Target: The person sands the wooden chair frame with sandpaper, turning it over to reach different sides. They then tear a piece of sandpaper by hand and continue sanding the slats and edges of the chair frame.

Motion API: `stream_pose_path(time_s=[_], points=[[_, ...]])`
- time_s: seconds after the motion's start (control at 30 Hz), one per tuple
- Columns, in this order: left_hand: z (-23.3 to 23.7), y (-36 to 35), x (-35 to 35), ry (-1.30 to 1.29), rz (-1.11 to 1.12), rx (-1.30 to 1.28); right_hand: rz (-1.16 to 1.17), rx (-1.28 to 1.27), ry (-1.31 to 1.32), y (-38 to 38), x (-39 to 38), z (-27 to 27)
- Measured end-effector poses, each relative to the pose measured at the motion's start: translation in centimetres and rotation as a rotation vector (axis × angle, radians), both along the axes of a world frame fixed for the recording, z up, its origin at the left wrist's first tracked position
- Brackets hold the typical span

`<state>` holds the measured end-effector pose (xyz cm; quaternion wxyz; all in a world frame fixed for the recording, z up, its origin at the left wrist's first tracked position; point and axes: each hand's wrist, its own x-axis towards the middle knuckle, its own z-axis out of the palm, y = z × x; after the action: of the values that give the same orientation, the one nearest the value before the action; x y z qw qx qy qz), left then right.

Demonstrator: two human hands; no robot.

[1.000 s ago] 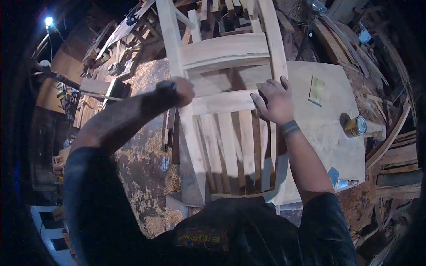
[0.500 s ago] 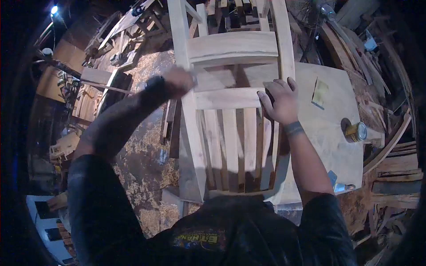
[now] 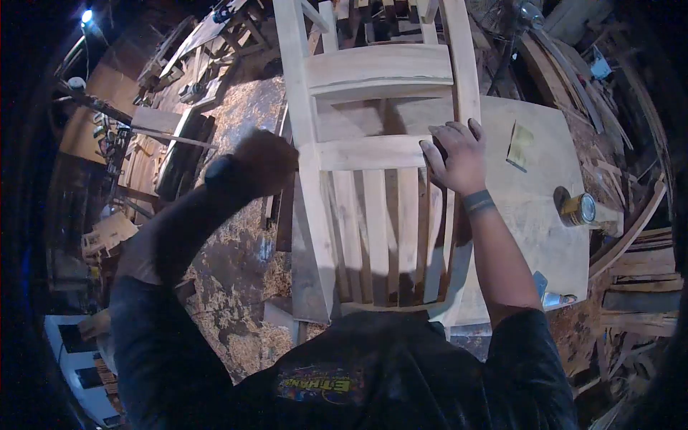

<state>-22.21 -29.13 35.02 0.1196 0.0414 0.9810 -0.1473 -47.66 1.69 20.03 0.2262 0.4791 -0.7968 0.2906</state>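
A pale wooden chair [image 3: 378, 236] with a slatted back lies on a board-topped table, its upright posts running away from me. My right hand [image 3: 459, 154] grips the chair where the cross rail [image 3: 373, 152] meets the right post, thumb on the rail and fingers bent over the wood. At the outer side of the left post [image 3: 309, 179], my left hand [image 3: 264, 163] is closed, dark in shadow and slightly blurred. Whatever its fingers hold is hidden from view. A curved wider rail [image 3: 380, 72] spans the posts farther off.
On the tabletop [image 3: 527, 215] to the right are a yellowish sheet [image 3: 519, 146], a tin can [image 3: 577, 210] and a small bottle-like item [image 3: 555, 299]. Wood shavings [image 3: 236, 287] cover the floor at left. Stacked timber [image 3: 641, 287] lines the right side.
My left hand has moved left and down, from over the left post to beside its outer edge. My right hand keeps its place on the chair. The view has shifted slightly.
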Motion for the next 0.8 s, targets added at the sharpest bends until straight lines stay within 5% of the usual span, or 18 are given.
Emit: stream_pose_path(time_s=[0.17, 0.2, 0.27, 0.37, 0.47, 0.5, 0.57, 0.6, 0.67, 0.7, 0.73, 0.8], points=[[4.9, 4.3, 1.6, 0.061, 0.293, 0.648, 0.077, -0.073, -0.131, 0.4, 0.8, -0.2], [-0.1, 2.9, 3.2, 0.116, 0.300, 1.082, 0.113, -0.125, -0.158, 0.6, 1.2, -0.2], [-2.1, 9.5, 4.2, 0.265, 0.391, 1.653, 0.301, -0.038, -0.317, 2.2, 6.0, 0.6], [-14.0, 16.9, 4.2, 0.644, 0.514, 2.453, 0.595, -0.294, -0.905, 3.1, 15.3, -2.0], [-13.4, 22.6, 2.9, 0.678, 0.827, 2.893, 0.546, -0.374, -1.230, 3.8, 18.0, -1.7], [-15.4, 23.7, 2.7, 0.620, 0.855, 2.912, 0.487, -0.346, -1.247, 3.7, 18.5, -0.7], [-19.6, 25.4, 1.9, 0.573, 0.779, 2.736, 0.624, -0.021, -0.739, 3.6, 15.8, 0.9], [-20.2, 25.6, 1.8, 0.606, 0.693, 2.536, 0.632, 0.019, -0.650, 3.2, 15.3, 2.0], [-17.3, 23.1, 2.4, 0.746, 0.338, 1.674, 0.646, 0.084, -0.467, 2.5, 14.5, 4.1], [-15.2, 20.9, 2.7, 0.446, 0.402, 1.499, 0.680, 0.109, -0.384, 2.1, 13.0, 5.3], [-14.7, 19.6, 2.2, 0.506, 0.473, 1.643, 0.646, 0.180, -0.334, 1.7, 10.8, 7.1], [-17.5, 16.6, -0.4, 0.851, 0.443, 1.524, 0.509, 0.366, -0.258, 0.7, 6.1, 11.8]])
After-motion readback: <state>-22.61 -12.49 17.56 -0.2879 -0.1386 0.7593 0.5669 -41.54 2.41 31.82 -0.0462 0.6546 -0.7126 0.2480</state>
